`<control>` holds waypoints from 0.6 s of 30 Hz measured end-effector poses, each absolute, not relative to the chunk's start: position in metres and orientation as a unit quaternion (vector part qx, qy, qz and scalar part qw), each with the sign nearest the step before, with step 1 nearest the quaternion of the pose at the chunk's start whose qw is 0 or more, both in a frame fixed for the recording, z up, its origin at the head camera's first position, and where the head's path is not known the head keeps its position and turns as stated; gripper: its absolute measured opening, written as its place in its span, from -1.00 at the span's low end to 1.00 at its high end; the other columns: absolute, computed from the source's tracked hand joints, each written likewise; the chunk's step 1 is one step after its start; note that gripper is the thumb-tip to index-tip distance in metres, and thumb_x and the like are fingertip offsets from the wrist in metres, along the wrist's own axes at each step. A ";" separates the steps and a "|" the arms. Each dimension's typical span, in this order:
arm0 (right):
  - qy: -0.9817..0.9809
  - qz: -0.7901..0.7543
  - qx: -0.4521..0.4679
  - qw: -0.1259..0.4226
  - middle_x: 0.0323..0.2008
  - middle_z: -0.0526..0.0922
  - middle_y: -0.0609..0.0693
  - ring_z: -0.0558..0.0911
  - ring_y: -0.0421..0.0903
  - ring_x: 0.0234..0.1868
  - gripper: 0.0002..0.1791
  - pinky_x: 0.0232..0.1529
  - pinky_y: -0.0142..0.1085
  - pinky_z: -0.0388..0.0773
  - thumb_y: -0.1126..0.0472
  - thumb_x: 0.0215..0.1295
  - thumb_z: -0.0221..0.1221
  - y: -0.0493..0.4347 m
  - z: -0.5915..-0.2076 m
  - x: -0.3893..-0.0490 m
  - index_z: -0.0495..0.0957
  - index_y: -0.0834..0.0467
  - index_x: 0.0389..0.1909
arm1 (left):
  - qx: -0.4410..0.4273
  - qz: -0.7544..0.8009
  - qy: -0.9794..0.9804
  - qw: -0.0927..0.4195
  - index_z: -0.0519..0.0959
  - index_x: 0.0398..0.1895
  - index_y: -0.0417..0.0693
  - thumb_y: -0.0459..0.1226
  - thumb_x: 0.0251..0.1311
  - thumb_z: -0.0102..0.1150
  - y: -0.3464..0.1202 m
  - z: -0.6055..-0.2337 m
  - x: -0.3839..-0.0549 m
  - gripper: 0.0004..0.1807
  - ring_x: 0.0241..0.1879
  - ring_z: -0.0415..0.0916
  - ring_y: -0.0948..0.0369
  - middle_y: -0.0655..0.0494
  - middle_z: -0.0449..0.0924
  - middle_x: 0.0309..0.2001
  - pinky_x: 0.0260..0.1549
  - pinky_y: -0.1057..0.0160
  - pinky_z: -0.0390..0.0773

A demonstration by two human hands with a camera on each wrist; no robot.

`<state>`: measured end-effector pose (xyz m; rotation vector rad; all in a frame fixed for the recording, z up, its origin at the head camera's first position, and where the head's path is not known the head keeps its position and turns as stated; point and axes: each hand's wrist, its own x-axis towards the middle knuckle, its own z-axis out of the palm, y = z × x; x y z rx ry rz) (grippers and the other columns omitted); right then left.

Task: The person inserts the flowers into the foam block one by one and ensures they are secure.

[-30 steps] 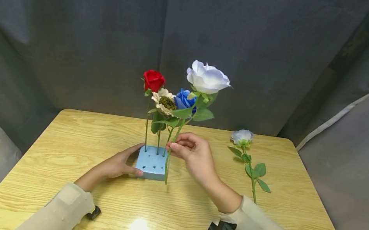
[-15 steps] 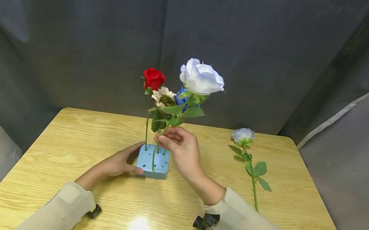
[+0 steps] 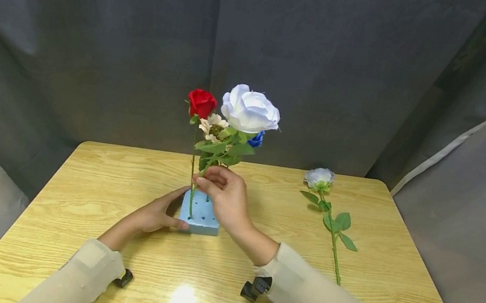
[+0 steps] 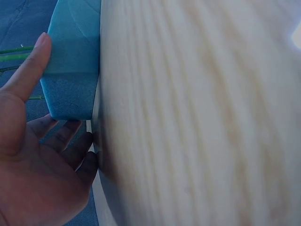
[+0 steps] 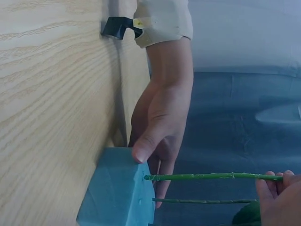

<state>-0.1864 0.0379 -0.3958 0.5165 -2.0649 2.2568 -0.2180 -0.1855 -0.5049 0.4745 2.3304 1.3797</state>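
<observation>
A light-blue foam block point(image 3: 199, 225) with several holes in its top sits on the table. My left hand point(image 3: 153, 215) steadies its left side, the thumb on the block's front edge and the fingers along the side. Between thumb and fingers my right hand point(image 3: 228, 198) pinches the green stem of a large white rose point(image 3: 250, 111). In the right wrist view the lower end of that stem point(image 5: 202, 176) meets a hole near the block's corner, by the left thumb. A red rose point(image 3: 202, 103), a cream flower point(image 3: 215, 127) and a partly hidden blue rose point(image 3: 256, 139) stand behind it.
Another, paler white rose point(image 3: 319, 179) lies on the wooden table point(image 3: 93, 187) at the right, its leafy stem pointing toward the front. Grey curtains point(image 3: 144, 55) hang behind the table and at both sides.
My right hand has carried the white rose leftward and lowered it, from right of the block to the block's front-left hole. My left hand has stayed at the block.
</observation>
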 end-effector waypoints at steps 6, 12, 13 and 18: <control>-0.673 0.721 0.164 0.018 -0.19 0.74 0.30 0.79 0.09 -0.06 -0.86 -0.02 -0.23 0.72 0.48 0.36 0.26 0.035 -0.401 -0.187 0.61 0.43 -0.11 | 0.171 0.490 0.833 0.192 -0.09 0.71 0.19 -0.08 0.11 0.56 -0.186 -0.506 -0.218 0.23 0.64 -0.31 -0.16 -0.10 -0.19 0.67 0.50 -0.38 -0.22; -0.678 0.717 0.159 0.009 -0.18 0.74 0.28 0.79 0.05 -0.07 -0.83 -0.02 -0.23 0.73 0.46 0.36 0.27 0.032 -0.407 -0.187 0.61 0.42 -0.08 | 0.190 0.504 0.820 0.192 -0.12 0.71 0.23 -0.14 0.13 0.55 -0.186 -0.506 -0.219 0.22 0.64 -0.30 -0.11 -0.05 -0.22 0.68 0.52 -0.33 -0.23; -0.680 0.716 0.158 0.009 -0.18 0.74 0.27 0.79 0.05 -0.08 -0.82 -0.03 -0.23 0.73 0.46 0.35 0.28 0.032 -0.409 -0.188 0.61 0.43 -0.07 | 0.191 0.506 0.818 0.194 -0.13 0.71 0.23 -0.14 0.13 0.55 -0.186 -0.506 -0.219 0.22 0.65 -0.31 -0.10 -0.05 -0.23 0.68 0.53 -0.32 -0.23; -0.692 0.705 0.155 0.010 -0.19 0.74 0.24 0.79 0.04 -0.09 -0.82 -0.04 -0.27 0.72 0.45 0.35 0.29 0.030 -0.415 -0.188 0.63 0.42 -0.07 | 0.186 0.511 0.816 0.198 -0.14 0.71 0.17 -0.14 0.13 0.54 -0.187 -0.507 -0.219 0.23 0.65 -0.33 -0.10 -0.07 -0.25 0.68 0.54 -0.29 -0.25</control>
